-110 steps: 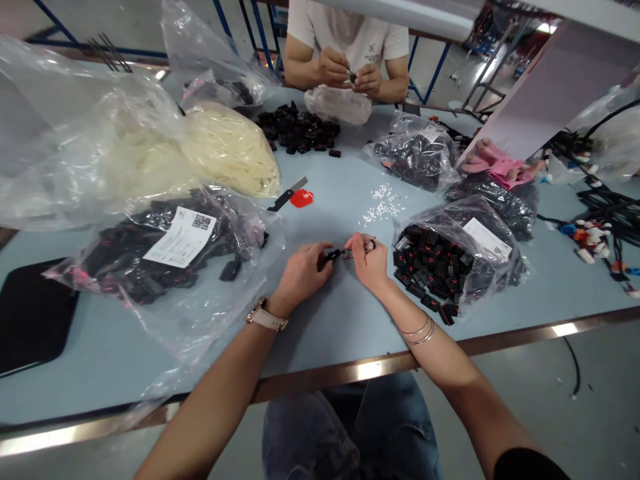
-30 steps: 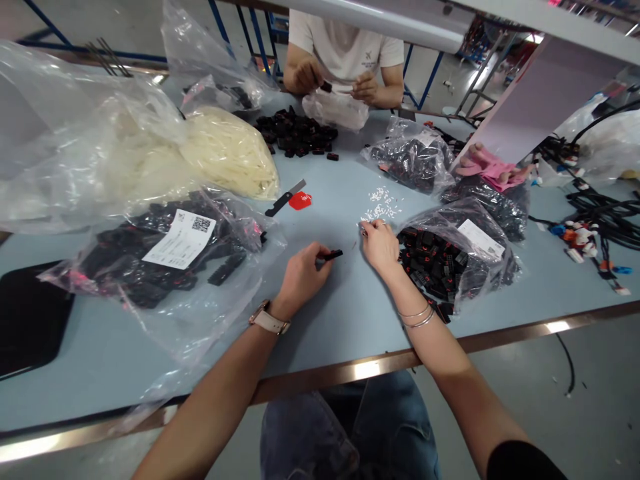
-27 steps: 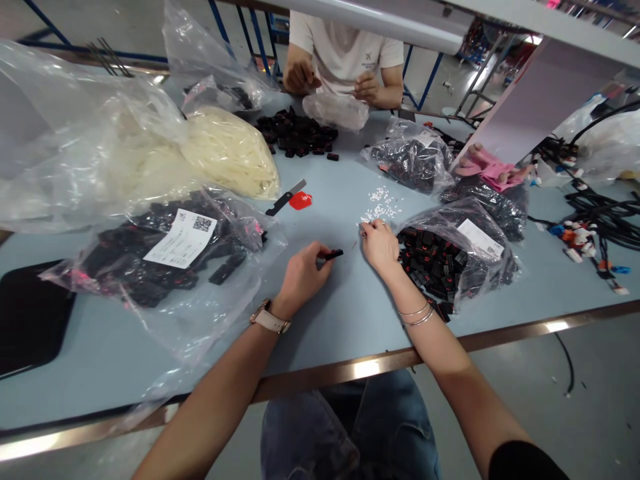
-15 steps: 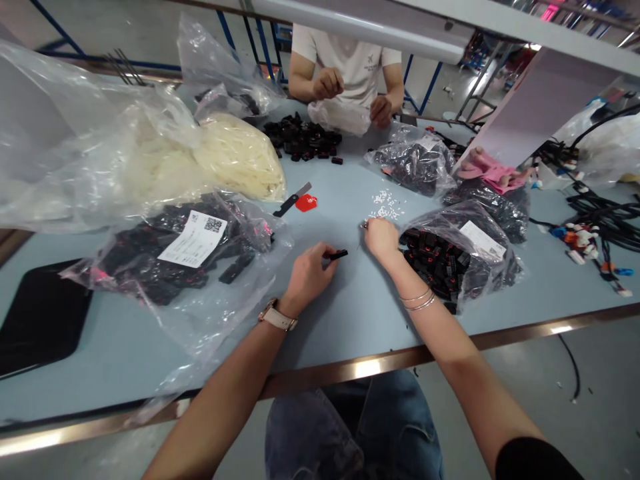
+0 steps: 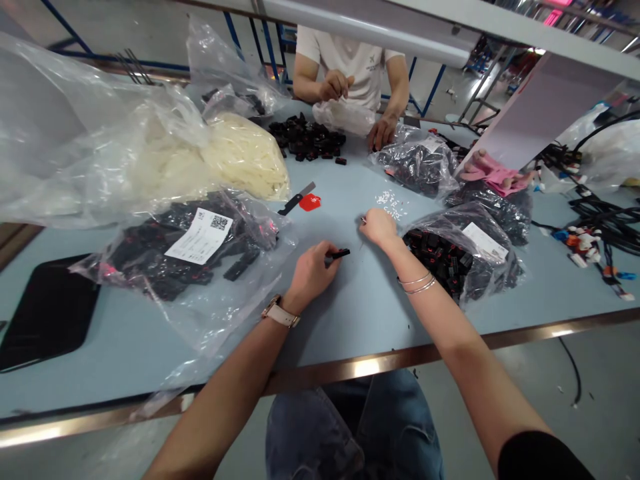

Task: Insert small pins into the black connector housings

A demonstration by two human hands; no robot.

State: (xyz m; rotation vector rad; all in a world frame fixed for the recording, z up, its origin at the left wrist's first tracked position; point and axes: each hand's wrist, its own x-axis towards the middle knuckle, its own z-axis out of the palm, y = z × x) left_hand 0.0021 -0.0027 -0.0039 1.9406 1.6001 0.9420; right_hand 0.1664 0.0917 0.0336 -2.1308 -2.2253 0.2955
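My left hand (image 5: 313, 272) rests on the blue table (image 5: 350, 313) and pinches a small black connector (image 5: 340, 253) that sticks out to the right. My right hand (image 5: 379, 227) is stretched forward, fingers closed over the near edge of a scatter of tiny white parts (image 5: 391, 203); what it pinches is too small to make out. An open bag of black and red connectors (image 5: 453, 257) lies right beside my right wrist.
A labelled bag of black parts (image 5: 185, 250) and a bag of white strips (image 5: 240, 157) lie to the left, with a black tray (image 5: 45, 313) beyond. A red piece and small blade (image 5: 305, 199) lie ahead. A person (image 5: 350, 80) works opposite, by loose black parts (image 5: 307, 137). Cable bundles (image 5: 600, 227) sit right.
My right hand left the connector and reached forward to the white parts. My left hand kept holding the black connector. The person opposite lowered one hand to the table.
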